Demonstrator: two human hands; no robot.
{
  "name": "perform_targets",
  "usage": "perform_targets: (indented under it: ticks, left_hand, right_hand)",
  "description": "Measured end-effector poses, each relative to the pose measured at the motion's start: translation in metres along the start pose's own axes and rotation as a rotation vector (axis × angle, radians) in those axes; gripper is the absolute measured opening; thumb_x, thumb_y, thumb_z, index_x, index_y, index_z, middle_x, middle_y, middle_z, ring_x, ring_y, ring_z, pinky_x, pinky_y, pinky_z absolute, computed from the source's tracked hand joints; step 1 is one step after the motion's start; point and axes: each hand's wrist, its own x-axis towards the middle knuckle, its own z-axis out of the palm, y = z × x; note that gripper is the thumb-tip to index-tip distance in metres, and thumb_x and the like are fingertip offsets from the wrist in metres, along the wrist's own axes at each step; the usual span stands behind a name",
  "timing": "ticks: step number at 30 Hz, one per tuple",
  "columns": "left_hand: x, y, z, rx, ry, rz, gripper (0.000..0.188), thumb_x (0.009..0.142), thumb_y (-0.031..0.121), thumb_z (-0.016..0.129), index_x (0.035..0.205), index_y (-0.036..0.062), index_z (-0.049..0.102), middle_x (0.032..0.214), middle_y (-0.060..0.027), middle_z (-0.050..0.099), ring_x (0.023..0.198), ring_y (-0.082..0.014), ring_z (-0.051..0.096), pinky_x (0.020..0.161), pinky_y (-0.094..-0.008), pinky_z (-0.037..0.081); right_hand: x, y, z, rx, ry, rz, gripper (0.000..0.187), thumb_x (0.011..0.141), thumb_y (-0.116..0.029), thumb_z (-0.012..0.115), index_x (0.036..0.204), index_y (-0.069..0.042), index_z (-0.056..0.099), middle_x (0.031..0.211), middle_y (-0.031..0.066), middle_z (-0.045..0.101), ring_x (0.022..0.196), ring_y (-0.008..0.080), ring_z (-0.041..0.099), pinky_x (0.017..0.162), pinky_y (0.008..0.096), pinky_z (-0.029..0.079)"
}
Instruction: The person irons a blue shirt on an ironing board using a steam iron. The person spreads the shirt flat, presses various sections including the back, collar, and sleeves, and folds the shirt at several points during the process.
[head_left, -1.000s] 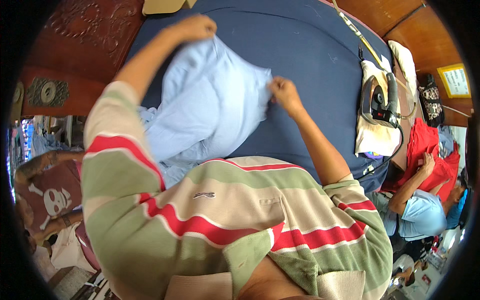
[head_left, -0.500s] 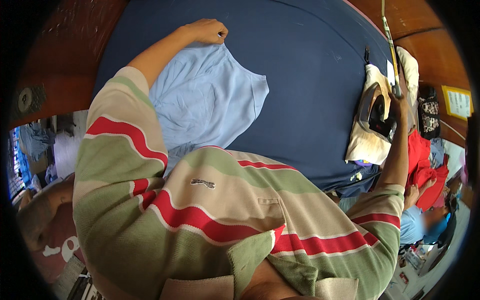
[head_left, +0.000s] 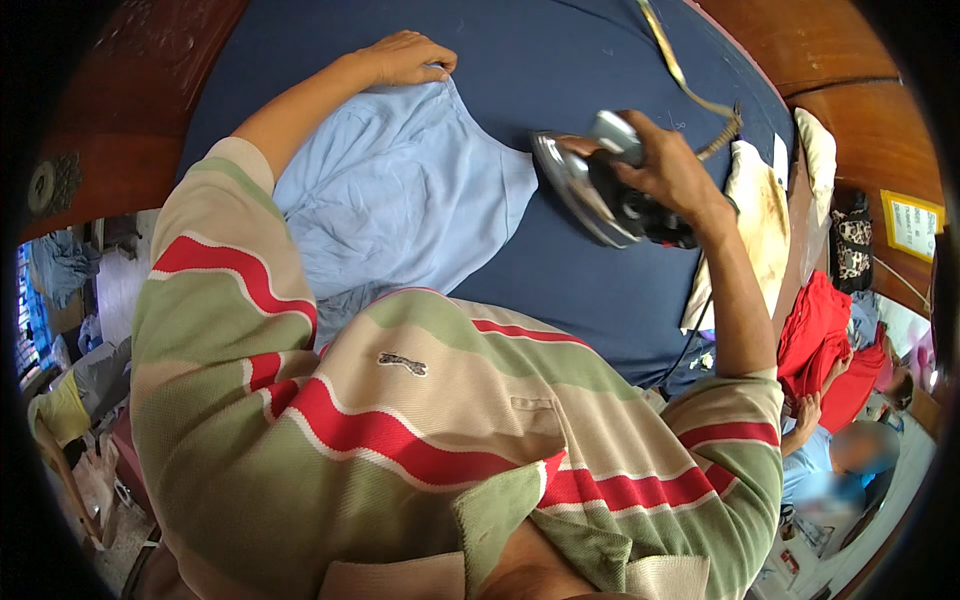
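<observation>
A light blue garment (head_left: 400, 190) lies spread on the dark blue cloth surface (head_left: 560, 60), with a few wrinkles. My left hand (head_left: 410, 58) is closed on the garment's far edge, thumb and fingers pinching the fabric. In my right hand (head_left: 665, 165) is an iron (head_left: 590, 195) with a shiny metal soleplate rim and a dark body, gripped by its handle. The iron stands just right of the garment's pointed right corner, apart from it. Whether its sole touches the surface I cannot tell.
A scorched cream cloth pad (head_left: 755, 215) lies at the right side. The iron's cord (head_left: 670, 60) runs to the far edge. Beyond the pad, a person (head_left: 815, 460) handles red fabric (head_left: 815, 325). Wooden panels (head_left: 110, 100) border the left.
My right hand has lifted the iron off the cream pad and brought it left, close to the garment. My left hand stays at the garment's far edge. At far left, another person has left view.
</observation>
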Motion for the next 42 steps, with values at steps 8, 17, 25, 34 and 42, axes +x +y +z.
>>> perform_targets:
  ticks: [8,17,25,34,42]
  left_hand:
    - [0.006,0.002,0.0,-0.03,-0.113,-0.05,0.018,0.085,0.028,0.054,0.088,0.0098,0.058,0.084,-0.0086,0.062,0.09,-0.0261,0.056,0.085,-0.0403,0.039]
    - [0.004,-0.019,-0.009,0.232,-0.219,-0.12,0.021,0.075,0.029,0.059,0.081,0.0091,0.064,0.083,-0.0071,0.064,0.09,-0.0245,0.057,0.084,-0.0381,0.04]
    - [0.014,-0.032,-0.014,-0.19,-0.301,-0.194,0.019,0.072,0.023,0.058,0.074,0.0039,0.059,0.063,-0.0056,0.056,0.061,-0.0176,0.052,0.057,-0.0328,0.042]
    - [0.034,-0.066,0.0,-0.307,-0.266,-0.24,0.009,0.066,0.009,0.062,0.067,0.0051,0.053,0.059,-0.0019,0.053,0.053,-0.0109,0.047,0.048,-0.0294,0.038]
    - [0.034,-0.055,-0.009,-0.168,-0.25,-0.228,0.009,0.066,0.008,0.061,0.073,0.0053,0.057,0.059,-0.0009,0.053,0.054,-0.0113,0.048,0.049,-0.0297,0.037]
  right_hand:
    - [0.033,-0.041,0.043,-0.27,-0.149,-0.024,0.043,0.077,-0.025,0.065,0.112,-0.002,0.053,0.088,0.0222,0.065,0.081,0.0334,0.065,0.075,0.0393,0.052]
    - [0.038,-0.032,0.045,-0.27,-0.053,-0.071,0.043,0.085,-0.041,0.055,0.107,-0.003,0.057,0.08,0.0206,0.065,0.072,0.0333,0.065,0.068,0.0406,0.052]
    - [0.078,-0.044,0.052,-0.3,-0.027,-0.106,0.042,0.087,-0.042,0.052,0.099,-0.002,0.056,0.074,0.0185,0.065,0.072,0.0354,0.063,0.064,0.0441,0.051]
    - [0.12,-0.06,0.058,-0.289,0.048,-0.119,0.041,0.087,-0.042,0.053,0.102,-0.003,0.058,0.076,0.019,0.065,0.072,0.035,0.064,0.067,0.0426,0.052]
    - [0.15,-0.066,0.06,-0.296,0.073,-0.145,0.042,0.086,-0.042,0.052,0.1,-0.003,0.058,0.077,0.02,0.064,0.074,0.0357,0.064,0.067,0.0427,0.051]
